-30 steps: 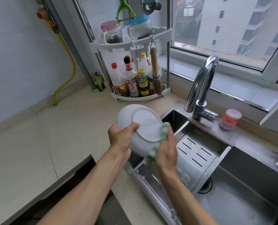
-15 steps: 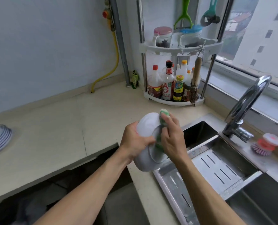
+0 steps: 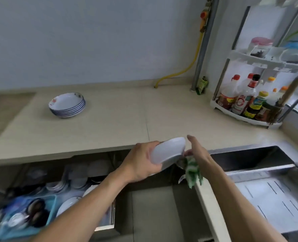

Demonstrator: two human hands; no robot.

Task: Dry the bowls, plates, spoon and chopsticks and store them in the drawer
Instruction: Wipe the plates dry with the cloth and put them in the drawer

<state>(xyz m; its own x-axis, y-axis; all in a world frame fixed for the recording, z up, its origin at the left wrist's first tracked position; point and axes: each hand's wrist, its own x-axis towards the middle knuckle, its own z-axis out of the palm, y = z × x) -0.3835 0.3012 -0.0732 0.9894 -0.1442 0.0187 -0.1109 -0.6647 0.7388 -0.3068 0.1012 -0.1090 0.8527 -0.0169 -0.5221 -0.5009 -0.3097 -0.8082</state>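
Observation:
My left hand (image 3: pixel 141 161) grips a white bowl (image 3: pixel 167 151) by its rim, tilted, over the counter's front edge. My right hand (image 3: pixel 197 152) is just right of the bowl and holds a green and white cloth (image 3: pixel 192 170) that hangs below the palm; its forefinger points out straight. Below the counter the drawer (image 3: pixel 108 222) stands pulled out, with white bowls, plates and a blue cutlery tray (image 3: pixel 24 217) inside, blurred. A stack of several blue-rimmed plates (image 3: pixel 67 105) sits on the counter at the back left.
A steel sink (image 3: pixel 259 159) with a slotted drain tray (image 3: pixel 273 205) lies at the right. A white corner rack (image 3: pixel 249 109) of sauce bottles and a brush stands at the back right. A yellow hose (image 3: pixel 188 70) runs down the wall.
The view has swung left from the sink to the counter and open drawer. The cloth has come off the bowl's underside, and my left hand carries the bowl leftward.

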